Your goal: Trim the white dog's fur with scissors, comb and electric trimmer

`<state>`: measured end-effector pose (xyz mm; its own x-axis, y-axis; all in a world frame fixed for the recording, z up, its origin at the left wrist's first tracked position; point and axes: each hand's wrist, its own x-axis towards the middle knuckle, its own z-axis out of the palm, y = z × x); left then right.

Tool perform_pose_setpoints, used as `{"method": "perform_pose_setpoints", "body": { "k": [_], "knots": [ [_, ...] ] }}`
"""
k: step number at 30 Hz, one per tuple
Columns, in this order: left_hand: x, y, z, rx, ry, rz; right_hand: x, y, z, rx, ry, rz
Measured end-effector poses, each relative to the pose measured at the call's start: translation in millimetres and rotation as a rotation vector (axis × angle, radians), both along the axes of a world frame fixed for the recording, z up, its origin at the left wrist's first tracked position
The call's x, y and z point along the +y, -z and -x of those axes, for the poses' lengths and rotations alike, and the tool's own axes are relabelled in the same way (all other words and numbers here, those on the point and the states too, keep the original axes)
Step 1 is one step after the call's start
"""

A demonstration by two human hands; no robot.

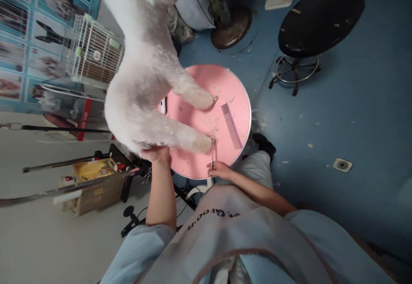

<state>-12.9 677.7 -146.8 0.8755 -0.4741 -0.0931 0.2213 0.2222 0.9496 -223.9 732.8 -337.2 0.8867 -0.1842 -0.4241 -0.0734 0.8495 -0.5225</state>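
Observation:
A white, fluffy dog (141, 74) stands on a round pink table (196, 168), its head mostly cut off by the top edge. My left hand (157, 153) holds the dog's body near the top of the closer leg, its fingers partly hidden by fur. Fingers closed round the handles, my right hand (219, 170) grips a pair of scissors (212, 153). Their blades point away from me and reach the paw of that closer leg. A metal comb with a purple spine (232, 126) lies on the tabletop among loose hair clippings.
Part of a white device (163, 105) shows on the table behind the legs. A black stool (318, 22) stands on the blue floor at the right. To the left are a wire cage (96, 52) and a cardboard box (93, 189). Several hair tufts lie on the floor.

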Motion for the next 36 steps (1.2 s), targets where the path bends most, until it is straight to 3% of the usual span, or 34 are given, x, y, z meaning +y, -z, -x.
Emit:
{"method": "perform_pose_setpoints", "body": {
  "k": [5,14,30,36],
  "knots": [
    [0.6,0.1,1.1,-0.008,0.003,0.015,-14.8,-1.8,13.3,-0.050,-0.135,0.007],
    [7.2,-2.9,0.7,0.036,0.071,-0.016,-62.3,-9.9,44.2,-0.153,-0.383,-0.139],
    [0.8,-3.2,16.4,-0.133,-0.139,-0.105,-147.6,-7.9,63.2,-0.115,-0.735,-0.327],
    [-4.1,-7.4,25.0,-0.101,-0.197,-0.110,-193.5,-16.4,53.3,-0.014,-0.963,-0.284]
  ]
}}
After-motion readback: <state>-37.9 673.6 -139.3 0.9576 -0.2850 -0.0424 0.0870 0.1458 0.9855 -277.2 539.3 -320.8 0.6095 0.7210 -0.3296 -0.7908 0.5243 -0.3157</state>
